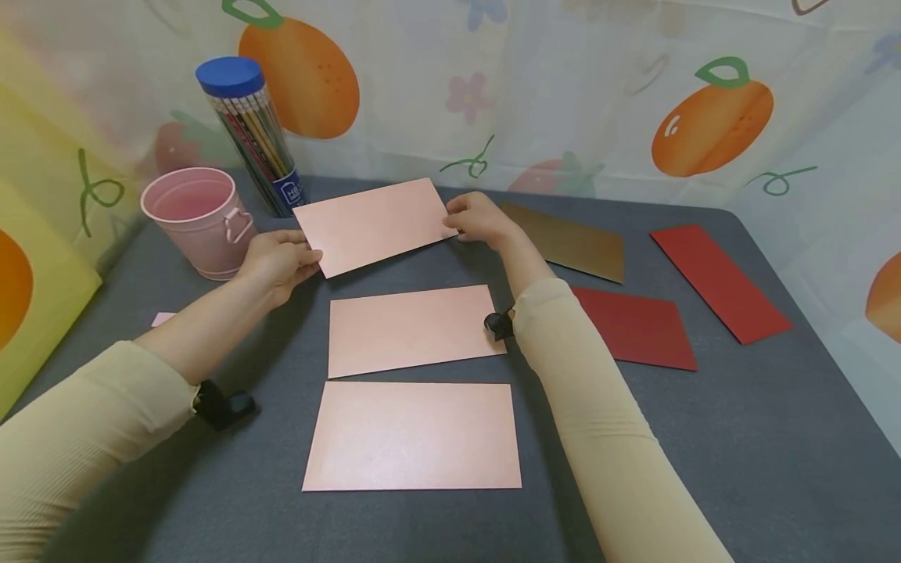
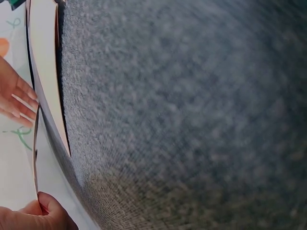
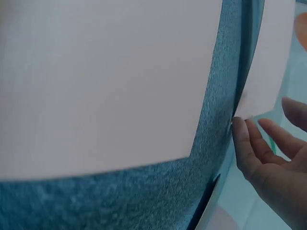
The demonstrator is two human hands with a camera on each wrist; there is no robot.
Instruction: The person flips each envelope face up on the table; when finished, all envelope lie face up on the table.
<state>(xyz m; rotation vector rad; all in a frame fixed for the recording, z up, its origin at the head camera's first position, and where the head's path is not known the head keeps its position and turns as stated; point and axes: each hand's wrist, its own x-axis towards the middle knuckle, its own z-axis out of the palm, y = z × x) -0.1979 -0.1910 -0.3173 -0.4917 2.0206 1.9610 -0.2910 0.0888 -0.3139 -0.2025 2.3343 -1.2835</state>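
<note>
Three pale pink paper rectangles, like cards or envelopes, line up from back to front in the head view. My left hand (image 1: 277, 264) pinches the left end of the back pink card (image 1: 380, 223), with thumb and finger on its edge in the left wrist view. That card is tilted above the dark table. At its right corner, my right hand (image 1: 482, 219) touches with nearly straight fingertips (image 3: 241, 129); the thumb stands apart from the card in the right wrist view. The middle pink card (image 1: 411, 331) and the front pink card (image 1: 411, 438) lie flat.
A pink bucket (image 1: 204, 234) and a blue-lidded tube of pencils (image 1: 256, 141) stand back left. Right of my right arm lie a brown card (image 1: 570, 238), a red card (image 1: 644, 332) partly under the sleeve, and another red card (image 1: 721, 283). A fruit-patterned curtain (image 1: 563, 94) hangs behind.
</note>
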